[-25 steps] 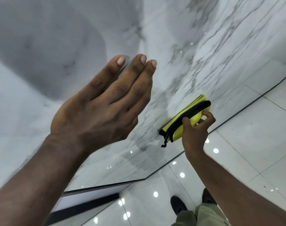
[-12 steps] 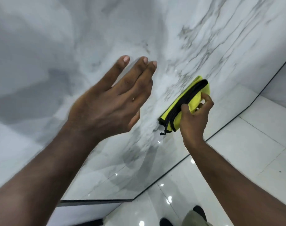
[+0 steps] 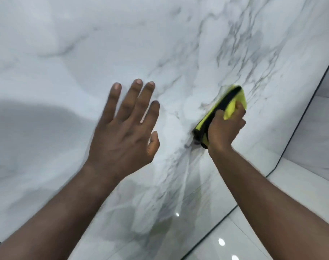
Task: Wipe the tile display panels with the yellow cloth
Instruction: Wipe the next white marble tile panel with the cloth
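Yellow cloth point(image 3: 239, 98), gripped in the right hand point(image 3: 223, 128), rubs the marble tile panel point(image 3: 160, 44) beside the open, empty left hand point(image 3: 122, 132); next it should probably slide to a fresh patch.

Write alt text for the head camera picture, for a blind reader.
The right hand grips a folded yellow cloth with black trim against a glossy white marble-patterned tile panel. The left hand is open, fingers spread, before the panel.
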Tool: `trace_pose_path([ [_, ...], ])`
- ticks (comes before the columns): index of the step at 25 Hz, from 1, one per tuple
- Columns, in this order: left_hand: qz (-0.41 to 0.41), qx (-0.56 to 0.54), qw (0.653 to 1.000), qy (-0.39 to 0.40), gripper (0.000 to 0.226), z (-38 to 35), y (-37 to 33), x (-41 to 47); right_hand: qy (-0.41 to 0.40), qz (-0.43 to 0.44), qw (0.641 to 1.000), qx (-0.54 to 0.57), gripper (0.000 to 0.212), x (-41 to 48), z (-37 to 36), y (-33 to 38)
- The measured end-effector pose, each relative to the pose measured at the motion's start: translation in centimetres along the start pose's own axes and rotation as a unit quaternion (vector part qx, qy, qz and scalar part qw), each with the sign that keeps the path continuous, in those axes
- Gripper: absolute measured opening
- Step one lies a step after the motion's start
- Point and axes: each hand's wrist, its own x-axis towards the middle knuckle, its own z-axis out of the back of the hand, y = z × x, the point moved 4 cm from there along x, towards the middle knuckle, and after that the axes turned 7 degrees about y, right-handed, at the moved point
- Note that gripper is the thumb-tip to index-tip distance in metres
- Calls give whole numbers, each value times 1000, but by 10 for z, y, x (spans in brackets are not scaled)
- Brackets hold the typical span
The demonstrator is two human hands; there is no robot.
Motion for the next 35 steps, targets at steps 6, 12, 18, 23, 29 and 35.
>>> trace_pose_path([
  [6,-22,-5,1000,-2,56,-9,-9,13,35,85,996,-9,64,5,0,17],
  [12,-23,0,999,-28,50,-25,-33,42,85,250,964,-39,67,7,4,40],
  [18,-39,7,999,-24,47,-52,-80,76,58,107,993,-3,63,31,34,-22],
  [23,-114,54,992,3,59,-80,-112,76,19,-101,995,3,60,37,49,-123],
  [29,-191,74,978,28,66,-89,-121,71,31,-303,952,-33,70,31,73,-225],
  [35,-225,43,971,67,57,-91,-122,70,63,-279,957,-50,68,10,76,-263],
])
